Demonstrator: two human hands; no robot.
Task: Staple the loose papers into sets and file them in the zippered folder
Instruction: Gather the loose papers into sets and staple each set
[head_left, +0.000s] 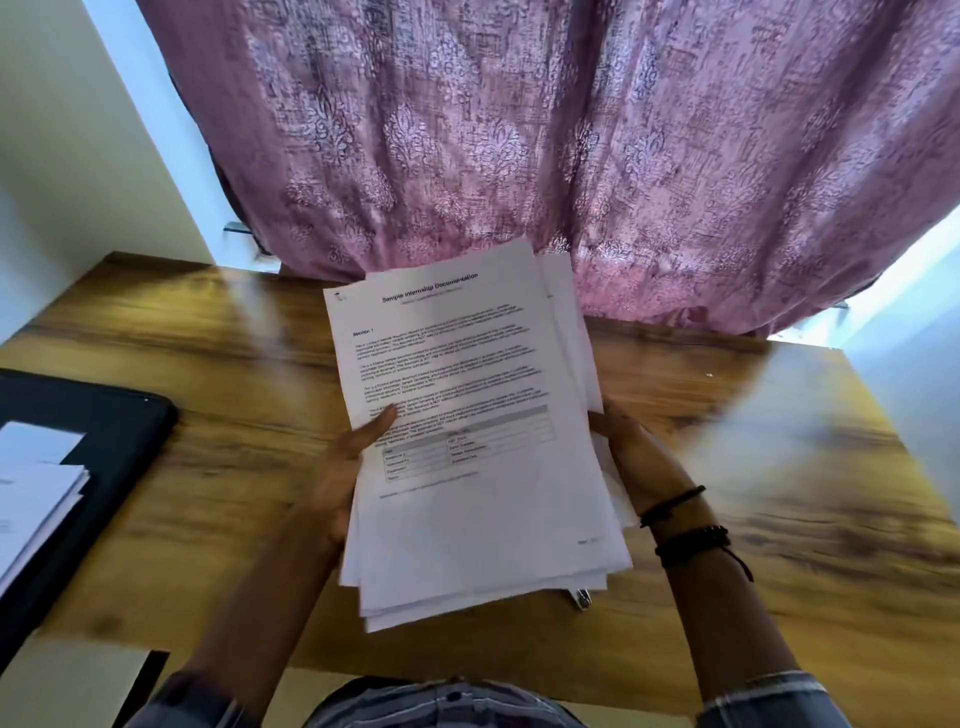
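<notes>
A stack of loose white printed papers (467, 415) is held up above the wooden table (779, 467). My left hand (348, 462) grips the stack's left edge, thumb lying on the top sheet. My right hand (631, 447) holds the right edge, fingers hidden under the sheets. The top page carries a title, text and a small table. A small metal object (582, 597), perhaps the stapler, peeks out below the stack's lower edge. The black zippered folder (104, 431) lies open at the table's left with white papers (36, 493) on it.
A pink patterned curtain (519, 156) hangs behind the table's far edge. White walls stand at the left and right. The table's near edge runs just in front of my torso.
</notes>
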